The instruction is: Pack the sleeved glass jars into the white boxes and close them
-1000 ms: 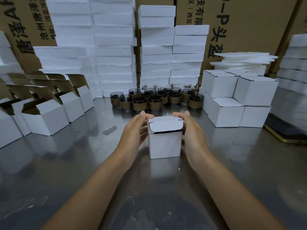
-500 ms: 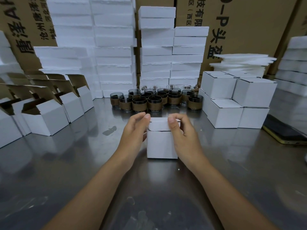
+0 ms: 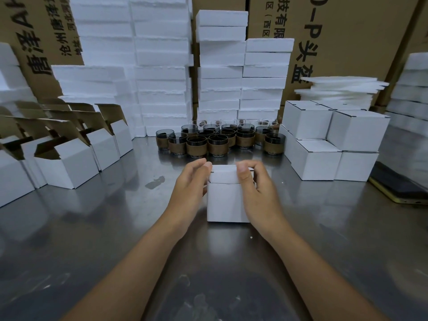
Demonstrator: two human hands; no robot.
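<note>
A small white box [image 3: 225, 202] stands upright on the steel desk [image 3: 111, 232], in the middle and near the person, between both hands. The left hand [image 3: 191, 189] cups the box's left side, its grip narrow, fingers curled to the top left corner of the lid [image 3: 223, 173]. The right hand [image 3: 260, 195] holds the right side, thumb pressed on the lid's front edge and fingers curled over the top. The lid lies almost flat, its front flap over the box's front face. Behind stand the sleeved glass jars [image 3: 220, 141] in a tight cluster. Open white boxes [image 3: 69, 161] wait at left, closed white boxes [image 3: 324, 144] are stacked at right.
</note>
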